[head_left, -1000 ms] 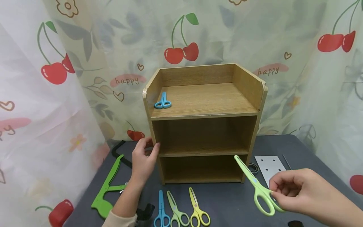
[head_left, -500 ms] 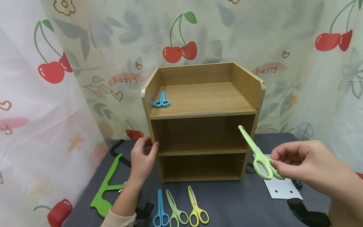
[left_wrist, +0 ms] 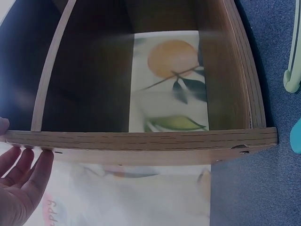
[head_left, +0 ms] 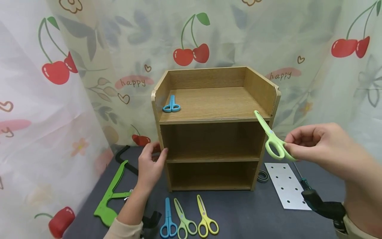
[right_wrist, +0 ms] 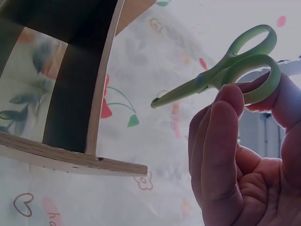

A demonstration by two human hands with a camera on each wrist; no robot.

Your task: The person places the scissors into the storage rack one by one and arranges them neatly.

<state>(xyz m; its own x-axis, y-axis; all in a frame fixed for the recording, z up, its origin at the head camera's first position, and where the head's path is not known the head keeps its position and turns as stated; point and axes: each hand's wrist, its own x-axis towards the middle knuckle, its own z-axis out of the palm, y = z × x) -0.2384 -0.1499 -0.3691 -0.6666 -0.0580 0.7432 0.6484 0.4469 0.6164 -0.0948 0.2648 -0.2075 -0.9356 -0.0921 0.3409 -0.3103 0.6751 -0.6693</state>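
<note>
My right hand (head_left: 317,142) pinches a pair of light green scissors (head_left: 274,141) by one handle loop. Their blades point up and left, in front of the right side of the wooden shelf (head_left: 209,121). In the right wrist view the scissors (right_wrist: 214,77) look closed, apart from the shelf. My left hand (head_left: 152,167) grips the shelf's left front edge at the middle compartment; in the left wrist view its fingers (left_wrist: 40,174) lie along the outer side. Small blue scissors (head_left: 171,104) stand on the top shelf at the left.
Blue scissors (head_left: 168,220), green scissors (head_left: 184,220) and yellow scissors (head_left: 205,219) lie in front of the shelf. Left is a green-handled saw (head_left: 111,197); right are a perforated white board (head_left: 287,187), a roll of tape (head_left: 263,176) and a screwdriver (head_left: 304,182).
My right hand has risen with the light green scissors, from the bottom compartment's height to the top shelf's front edge. My left hand has stayed on the shelf's edge.
</note>
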